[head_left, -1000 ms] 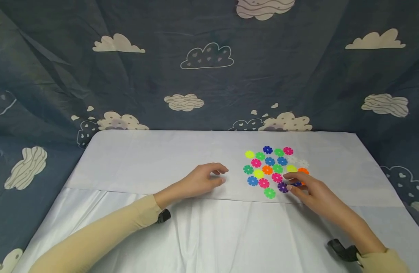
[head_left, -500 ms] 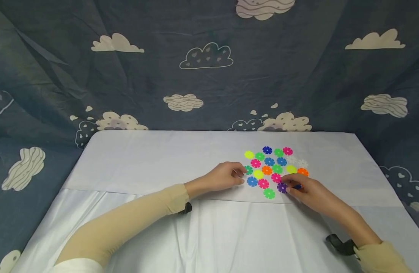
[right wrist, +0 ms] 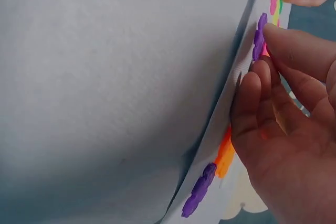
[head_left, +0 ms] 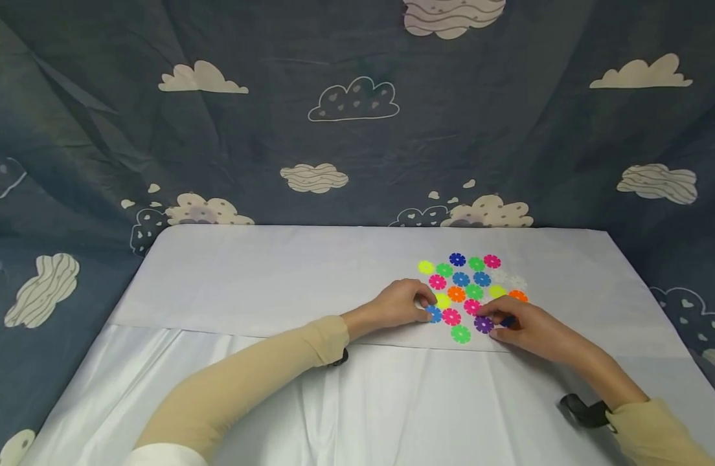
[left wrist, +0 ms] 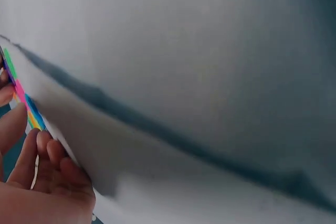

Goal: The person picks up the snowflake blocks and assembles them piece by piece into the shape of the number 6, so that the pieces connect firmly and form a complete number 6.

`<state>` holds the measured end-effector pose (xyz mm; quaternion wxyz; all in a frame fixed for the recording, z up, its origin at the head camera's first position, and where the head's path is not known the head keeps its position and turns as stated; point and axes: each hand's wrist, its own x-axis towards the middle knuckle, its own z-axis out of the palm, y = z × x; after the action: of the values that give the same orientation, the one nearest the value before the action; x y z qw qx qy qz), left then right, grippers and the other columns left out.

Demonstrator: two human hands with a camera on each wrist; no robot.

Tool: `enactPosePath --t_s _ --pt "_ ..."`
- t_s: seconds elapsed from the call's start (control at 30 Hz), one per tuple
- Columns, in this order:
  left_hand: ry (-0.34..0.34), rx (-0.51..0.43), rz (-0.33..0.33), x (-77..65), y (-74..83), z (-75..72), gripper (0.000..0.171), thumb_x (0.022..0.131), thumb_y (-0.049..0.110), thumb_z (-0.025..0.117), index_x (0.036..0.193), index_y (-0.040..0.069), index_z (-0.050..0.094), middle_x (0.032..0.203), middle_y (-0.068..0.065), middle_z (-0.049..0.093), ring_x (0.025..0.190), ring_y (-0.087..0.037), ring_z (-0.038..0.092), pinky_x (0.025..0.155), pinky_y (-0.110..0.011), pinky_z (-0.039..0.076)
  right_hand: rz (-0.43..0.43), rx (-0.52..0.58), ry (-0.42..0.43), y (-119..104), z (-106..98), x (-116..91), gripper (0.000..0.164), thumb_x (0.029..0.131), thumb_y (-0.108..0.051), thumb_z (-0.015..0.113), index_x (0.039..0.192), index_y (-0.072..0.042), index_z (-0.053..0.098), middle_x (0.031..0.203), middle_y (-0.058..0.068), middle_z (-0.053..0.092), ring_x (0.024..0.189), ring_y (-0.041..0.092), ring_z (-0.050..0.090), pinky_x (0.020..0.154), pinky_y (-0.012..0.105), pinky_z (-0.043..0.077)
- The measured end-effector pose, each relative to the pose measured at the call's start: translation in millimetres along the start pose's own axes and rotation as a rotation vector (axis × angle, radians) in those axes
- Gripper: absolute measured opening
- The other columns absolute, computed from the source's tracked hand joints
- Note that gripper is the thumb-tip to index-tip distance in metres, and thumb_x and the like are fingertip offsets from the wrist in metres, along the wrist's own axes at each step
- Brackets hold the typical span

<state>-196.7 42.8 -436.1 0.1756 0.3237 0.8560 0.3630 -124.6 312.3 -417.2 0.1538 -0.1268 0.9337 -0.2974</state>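
Flat, notched plastic discs in bright colors lie in a loose cluster on the white cloth. My left hand [head_left: 399, 304] is at the cluster's left edge, thumb and index finger apart, beside a blue disc [head_left: 433, 314] and a yellow disc [head_left: 443, 301]. A teal disc there is hidden behind its fingers. On the other side, my right hand [head_left: 529, 327] rests low with bent, relaxed fingers by a purple disc [head_left: 483, 324]. The right wrist view has its thumb against or very near that purple disc [right wrist: 259, 38]. Neither hand visibly grips a disc.
An orange disc [right wrist: 224, 153] and another purple disc [right wrist: 199, 190] lie under and beside the right hand. White, see-through discs [head_left: 509, 279] sit at the cluster's right. A fold line crosses the white cloth [head_left: 264, 278] in front. Behind hangs a dark cloud-print curtain [head_left: 357, 149].
My left hand has moved right, from the bare cloth to the cluster's left edge, and now covers the teal disc. The right hand has stayed almost in place by the purple disc.
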Motion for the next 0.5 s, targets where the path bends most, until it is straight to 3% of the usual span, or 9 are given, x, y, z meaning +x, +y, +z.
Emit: enactPosePath --t_s 0.17,0.37,0.5 --pt "-0.001 0.066 -0.006 0.0 3.5 3.6 0.025 0.084 0.014 0.079 0.109 0.011 0.074 0.095 0.006 0.062 0.086 -0.004 0.055 0.081 -0.015 0.043 -0.032 -0.009 0.006 2 0 2 0.041 0.085 -0.012 0.078 0.124 -0.014 0.065 0.101 0.000 0.058 0.095 0.021 0.051 0.076 0.023 0.051" --pt "0.023 0.134 -0.020 -1.5 9.2 4.3 0.023 0.084 0.013 0.077 0.108 0.012 0.073 0.093 0.007 0.061 0.084 -0.005 0.053 0.079 -0.016 0.042 -0.025 -0.007 0.019 1 2 5 0.042 0.083 -0.009 0.079 0.123 -0.014 0.065 0.098 0.001 0.056 0.090 0.021 0.050 0.070 0.023 0.050" --pt "0.000 0.142 -0.027 -1.3 11.5 3.3 0.020 0.082 0.011 0.079 0.101 0.013 0.072 0.091 0.006 0.059 0.083 -0.007 0.052 0.077 -0.017 0.041 -0.024 -0.021 0.016 1 2 6 0.044 0.082 -0.008 0.079 0.123 -0.013 0.065 0.098 0.001 0.056 0.088 0.021 0.049 0.068 0.023 0.050"
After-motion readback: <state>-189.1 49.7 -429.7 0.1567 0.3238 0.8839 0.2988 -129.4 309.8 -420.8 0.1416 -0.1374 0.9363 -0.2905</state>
